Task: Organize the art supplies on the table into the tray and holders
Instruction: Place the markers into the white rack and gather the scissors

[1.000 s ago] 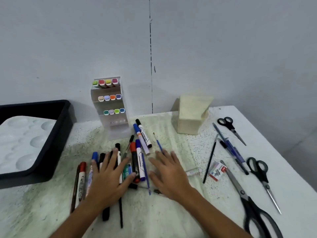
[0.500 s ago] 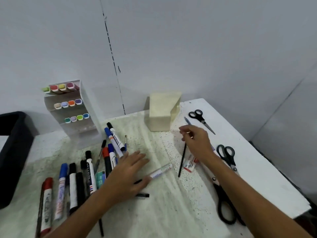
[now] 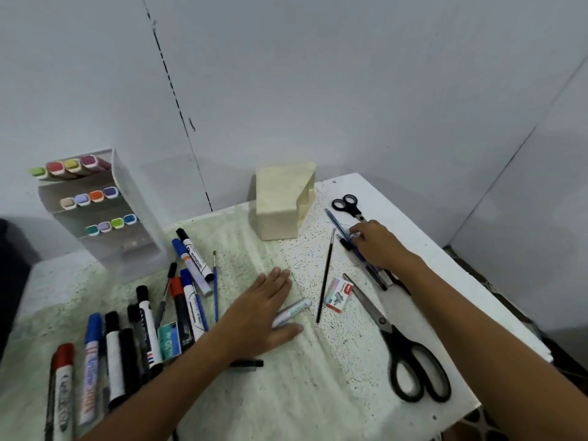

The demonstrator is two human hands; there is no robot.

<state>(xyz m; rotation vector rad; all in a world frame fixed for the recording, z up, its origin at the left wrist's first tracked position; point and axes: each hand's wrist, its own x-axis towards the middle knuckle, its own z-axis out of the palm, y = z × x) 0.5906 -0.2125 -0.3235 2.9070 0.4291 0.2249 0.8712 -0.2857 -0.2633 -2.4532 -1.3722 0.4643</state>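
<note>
While the white table (image 3: 413, 224) carries nearly everything loose, little has been sorted yet, so this reads as an early gathering step. Largest among the things is the clear tiered marker rack (image 3: 133, 224), well to the left of both hands, its upper shelves already filled with coloured caps; I judge the bare lower shelf awaits more. The cream block holder (image 3: 280, 205) stands just beyond the left hand and beside the right, probably meant for pens and brushes. The big black-handled scissors (image 3: 410, 354) lie nearer the person than the right hand, and the small scissors (image 3: 348, 205) lie just past its fingertips. The whiteboard markers (image 3: 192, 259) and other marker pens sprawl to the left of the left hand. The left hand (image 3: 264, 316) lies flat with straight fingers, holding nothing, its palm over the end of a silver pen (image 3: 294, 310), seemingly to keep it from rolling. The right hand (image 3: 377, 246) reaches over the blue and black pens (image 3: 345, 235), its fingers bent down onto them; whether they have closed round one I cannot tell. A thin black paintbrush (image 3: 325, 281) and a small staples box (image 3: 339, 295) lie between the two hands.
</note>
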